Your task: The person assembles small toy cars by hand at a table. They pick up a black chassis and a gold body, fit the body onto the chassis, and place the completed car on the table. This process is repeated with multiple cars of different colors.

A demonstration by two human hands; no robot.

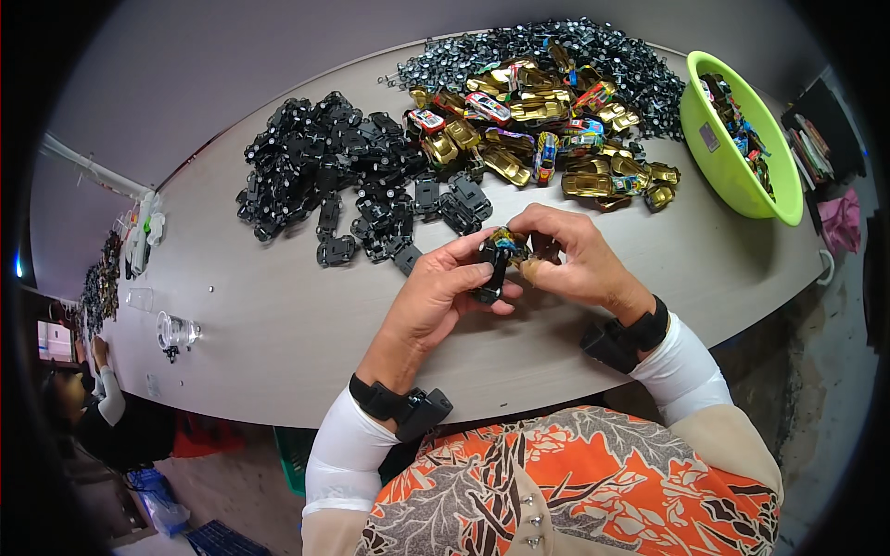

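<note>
Above the near part of the table, my left hand [434, 298] grips a black toy car chassis [493, 274] between thumb and fingers. Against its far end sits a small gold and coloured toy car body [505, 243]. My right hand [582, 258] is closed on that end, thumb and forefinger bent inward, partly hiding the body. How far the two pieces are joined I cannot tell. Just beyond my hands lie a heap of black chassis [324, 157], to the left, and a pile of gold and multicoloured car bodies [538, 109].
Many small wheel pieces [640, 79] are heaped at the back. A lime-green basin [786, 190] of coloured car parts leans at the right. Clear plastic cups [173, 330] stand at the left. Another person [107, 398] sits at the far left by more parts.
</note>
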